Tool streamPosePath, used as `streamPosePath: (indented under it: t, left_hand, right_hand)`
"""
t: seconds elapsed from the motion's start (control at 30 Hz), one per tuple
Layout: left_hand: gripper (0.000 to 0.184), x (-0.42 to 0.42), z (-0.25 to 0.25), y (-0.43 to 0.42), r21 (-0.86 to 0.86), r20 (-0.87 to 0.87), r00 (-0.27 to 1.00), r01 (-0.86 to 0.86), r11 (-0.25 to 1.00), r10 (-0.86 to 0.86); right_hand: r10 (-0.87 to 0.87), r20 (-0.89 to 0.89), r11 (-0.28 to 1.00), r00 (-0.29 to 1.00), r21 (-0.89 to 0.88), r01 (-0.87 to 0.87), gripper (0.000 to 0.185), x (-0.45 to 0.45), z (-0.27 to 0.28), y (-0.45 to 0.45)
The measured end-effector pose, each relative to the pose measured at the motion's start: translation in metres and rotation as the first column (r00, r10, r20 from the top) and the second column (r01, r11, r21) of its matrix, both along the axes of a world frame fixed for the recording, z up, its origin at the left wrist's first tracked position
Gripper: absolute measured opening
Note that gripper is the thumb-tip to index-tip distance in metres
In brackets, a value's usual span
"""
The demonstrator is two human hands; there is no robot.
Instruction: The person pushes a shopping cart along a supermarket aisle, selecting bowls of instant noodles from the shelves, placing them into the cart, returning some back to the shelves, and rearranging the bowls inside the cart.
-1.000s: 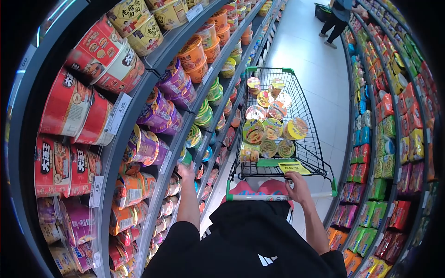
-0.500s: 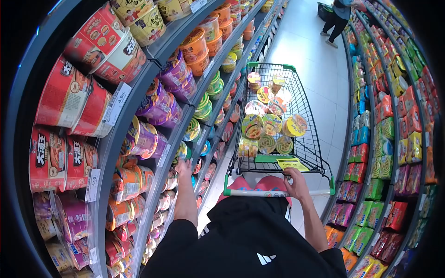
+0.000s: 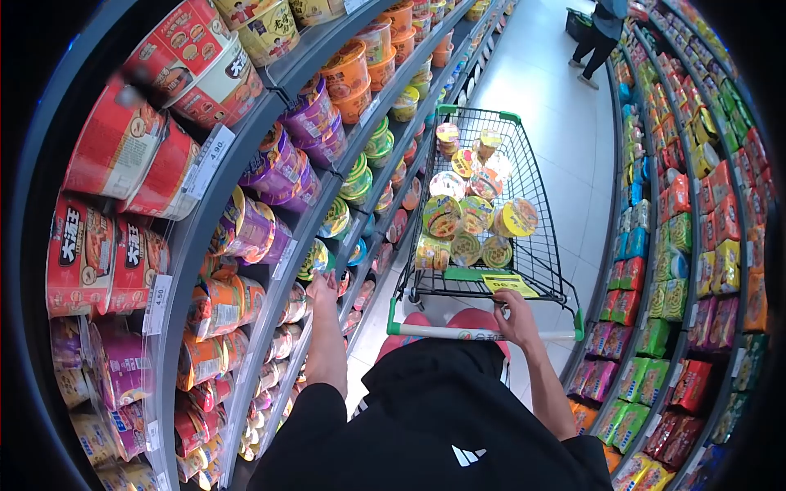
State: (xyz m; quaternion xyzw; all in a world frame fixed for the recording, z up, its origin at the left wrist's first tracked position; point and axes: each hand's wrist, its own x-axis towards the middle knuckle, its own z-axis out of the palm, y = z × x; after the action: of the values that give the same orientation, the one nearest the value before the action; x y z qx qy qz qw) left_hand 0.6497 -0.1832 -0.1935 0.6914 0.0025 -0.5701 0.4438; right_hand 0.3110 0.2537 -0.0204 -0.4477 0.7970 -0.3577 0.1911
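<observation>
At the left shelf, my left hand [image 3: 324,286] has its fingers curled against a green-and-yellow instant noodle cup [image 3: 314,259]; part of the grip is hidden. My right hand [image 3: 516,317] rests loosely curled over the shopping cart's white handle [image 3: 442,331]. Its fingertips lie near a yellow price sign [image 3: 509,285] on the cart. Inside the wire shopping cart [image 3: 547,221] sit several noodle cups, among them a yellow-lidded cup [image 3: 519,218] and a green cup [image 3: 442,214].
Tiered shelves of noodle tubs [image 3: 254,237] curve along my left. Packets [image 3: 655,335] fill the shelves on the right. Farther up the tiled aisle [image 3: 532,69] a person [image 3: 602,37] stands beside a dark basket [image 3: 578,24].
The noodle cup at my left hand shows more of its lid and has shifted slightly left. My right hand stays at the handle, and the view has shifted slightly.
</observation>
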Motion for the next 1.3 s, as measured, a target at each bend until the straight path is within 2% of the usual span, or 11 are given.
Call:
streamPosePath:
  t: [0.1,0.23,0.43,0.57,0.67,0.77,0.97,1.07,1.13,1.2,1.3]
  left_hand:
    - [0.022,-0.004,0.017,0.011,0.023,0.029,0.999,0.032,0.999,-0.033]
    - [0.016,-0.018,0.032,0.035,-0.134,-0.208,0.890,0.385,0.913,-0.406]
    - [0.023,-0.100,0.133,0.126,-0.378,0.179,0.462,0.848,0.372,-0.869]
    - [0.030,-0.131,0.138,0.185,-0.271,0.854,0.171,0.953,-0.138,-0.492]
    - [0.030,-0.142,0.148,0.234,0.019,0.963,-0.058,0.989,-0.148,-0.263]
    - [0.036,-0.144,0.149,0.238,0.133,0.921,-0.237,0.938,-0.320,-0.310]
    - [0.038,-0.156,0.133,0.228,0.182,0.798,-0.341,0.922,-0.342,-0.497]
    - [0.036,-0.161,0.127,0.232,0.214,0.782,-0.352,0.927,-0.309,-0.515]
    - [0.036,-0.164,0.132,0.234,0.228,0.780,-0.346,0.933,-0.279,-0.521]
    - [0.036,-0.166,0.134,0.236,0.224,0.781,-0.332,0.939,-0.259,-0.529]
    - [0.035,-0.170,0.141,0.238,0.228,0.770,-0.323,0.945,-0.235,-0.551]
  right_hand:
    - [-0.008,0.032,1.000,0.999,0.016,0.008,0.027,-0.001,-0.002,0.001]
    - [-0.001,0.007,1.000,1.000,0.029,0.001,0.027,-0.002,-0.006,0.002]
    - [-0.019,0.041,0.999,0.999,0.041,0.018,0.026,0.001,-0.003,0.000]
    - [0.008,0.071,1.000,0.997,0.001,-0.008,0.028,0.000,-0.009,0.001]
    - [0.050,0.026,0.999,0.998,0.008,-0.051,0.030,0.001,0.001,-0.001]
    - [0.064,0.007,0.997,0.998,0.036,-0.065,0.031,0.001,0.000,0.000]
    - [0.351,0.110,0.874,0.930,0.319,-0.367,0.046,-0.034,0.006,-0.007]
    - [0.183,0.718,0.825,0.671,0.260,-0.503,0.047,-0.085,0.000,-0.034]
    - [0.014,0.842,0.866,0.539,0.259,-0.428,0.048,-0.123,-0.001,-0.057]
    - [0.013,0.723,0.906,0.691,0.283,-0.314,0.053,-0.164,-0.023,-0.074]
    - [0.170,-0.001,0.956,0.985,0.244,-0.164,0.082,-0.230,-0.072,-0.098]
